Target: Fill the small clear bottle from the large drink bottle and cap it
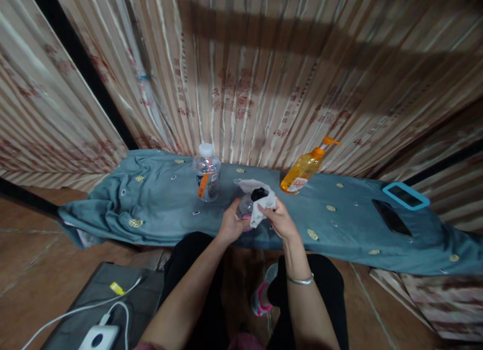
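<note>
We grip the small bottle in our left hand, just in front of the capped water bottle; our right hand pinches the white cloth over it. A loose grip could drop it.

Bottle labels and curtain print blurred, unreadable

Water bottle blocks left (soap dispenser right); between open.

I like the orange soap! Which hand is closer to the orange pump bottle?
Right. The right hand is just below-left of the orange pump bottle; the left hand is farther left.
</note>
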The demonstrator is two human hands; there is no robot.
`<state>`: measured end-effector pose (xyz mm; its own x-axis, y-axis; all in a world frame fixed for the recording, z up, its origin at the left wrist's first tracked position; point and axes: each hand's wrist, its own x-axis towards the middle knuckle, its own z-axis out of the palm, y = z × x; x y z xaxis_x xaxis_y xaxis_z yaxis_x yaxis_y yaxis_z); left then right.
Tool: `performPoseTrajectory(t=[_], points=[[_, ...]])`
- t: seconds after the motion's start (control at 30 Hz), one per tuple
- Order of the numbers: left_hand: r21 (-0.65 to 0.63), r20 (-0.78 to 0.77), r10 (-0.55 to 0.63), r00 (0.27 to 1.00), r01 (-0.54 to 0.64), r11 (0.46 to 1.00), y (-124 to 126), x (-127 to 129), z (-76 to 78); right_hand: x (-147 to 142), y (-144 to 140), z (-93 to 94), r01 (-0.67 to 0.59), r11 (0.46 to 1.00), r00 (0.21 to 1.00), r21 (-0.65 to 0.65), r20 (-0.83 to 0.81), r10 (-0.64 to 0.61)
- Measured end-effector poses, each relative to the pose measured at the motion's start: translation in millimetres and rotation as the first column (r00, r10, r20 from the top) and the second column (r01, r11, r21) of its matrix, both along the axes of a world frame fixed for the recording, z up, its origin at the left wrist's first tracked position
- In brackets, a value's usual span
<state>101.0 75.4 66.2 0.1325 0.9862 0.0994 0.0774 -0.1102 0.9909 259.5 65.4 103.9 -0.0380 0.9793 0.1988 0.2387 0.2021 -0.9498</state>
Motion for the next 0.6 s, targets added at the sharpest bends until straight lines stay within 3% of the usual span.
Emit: performPoseTrajectory(t=[0.1, 0.2, 0.33, 0.4, 0.5, 0.6], points=[[-0.018, 0.065, -0.025, 0.998, 0.026, 1.000, 1, -1, -1.0, 4, -9, -4.1, -0.003, 1.000, 1.000, 0.004, -0.023, 0.003], [-0.004, 0.089, -0.041, 0.995, 0.042, 0.999, 2, -3, -3.6, 4, -8, 6.0, -0.064, 0.998, 0.998, 0.023, 0.003, 0.064], [-0.071, 0.062, -0.054, 0.997, 0.058, 0.996, 5, -1, -8.9, 7, 19, 22.1, -0.182, 0.982, 0.982, -0.054, 0.035, 0.184], [-0.117, 0.043, -0.026, 0.999, 0.031, 0.993, 8, 3, -11.9, 6, 29, 22.5, -0.178, 0.981, 0.983, -0.073, 0.038, 0.181], [-0.083, 0.044, 0.028, 0.999, -0.025, 0.996, 7, 8, -14.5, -5, 23, 9.4, -0.048, 0.999, 0.998, -0.017, 0.039, 0.049], [-0.014, -0.001, 0.003, 1.000, -0.003, 1.000, 1, 10, -12.5, -23, -6, -16.5, 0.199, 0.977, 0.978, 0.071, 0.046, -0.202]])
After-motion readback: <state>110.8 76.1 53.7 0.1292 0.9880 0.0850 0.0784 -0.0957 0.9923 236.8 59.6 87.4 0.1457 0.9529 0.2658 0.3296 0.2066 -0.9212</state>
